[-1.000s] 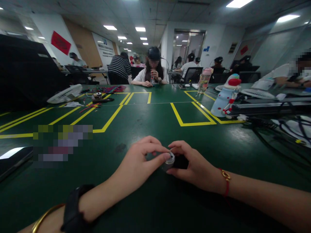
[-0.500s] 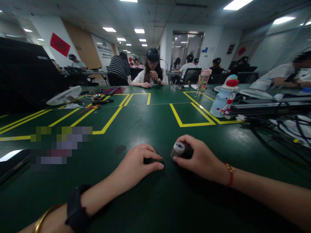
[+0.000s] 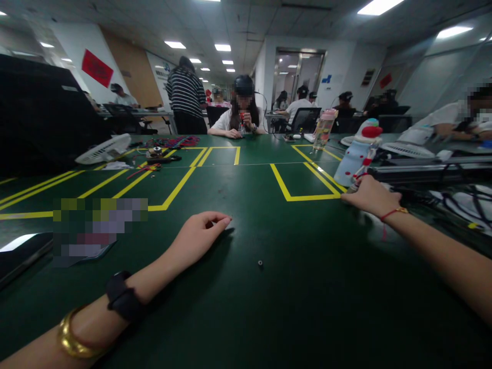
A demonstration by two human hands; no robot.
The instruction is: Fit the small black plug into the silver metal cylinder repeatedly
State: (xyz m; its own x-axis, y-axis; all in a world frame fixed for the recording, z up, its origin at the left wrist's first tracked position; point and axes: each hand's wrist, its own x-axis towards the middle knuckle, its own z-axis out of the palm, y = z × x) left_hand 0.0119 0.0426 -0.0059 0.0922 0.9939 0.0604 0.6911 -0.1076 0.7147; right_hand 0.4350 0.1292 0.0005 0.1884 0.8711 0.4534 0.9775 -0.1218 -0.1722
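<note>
My left hand (image 3: 202, 231) rests over the green table with thumb and forefinger pinched together; a tiny dark speck shows at the tips, too small to name. To its lower right, a small metal ring (image 3: 260, 263) lies on the table. My right hand (image 3: 369, 197) is stretched out to the right, fingers curled, beside the base of a light-blue bottle (image 3: 349, 163) with a red and white figure on it. A grey metal cylinder (image 3: 351, 187) is in its grasp, mostly hidden by the fingers and blurred.
Black cables (image 3: 453, 205) and dark metal rails (image 3: 418, 173) lie at right. A pink-lidded bottle (image 3: 325, 130) stands farther back. At left are a white fan (image 3: 103, 149), wires (image 3: 179, 142) and a phone-like slab (image 3: 23, 256). A person (image 3: 242, 113) sits opposite.
My right hand has moved away right and forward with the cylinder, to the blue bottle. My left hand has shifted left and forward, and its fingers have closed. The small ring has come into view.
</note>
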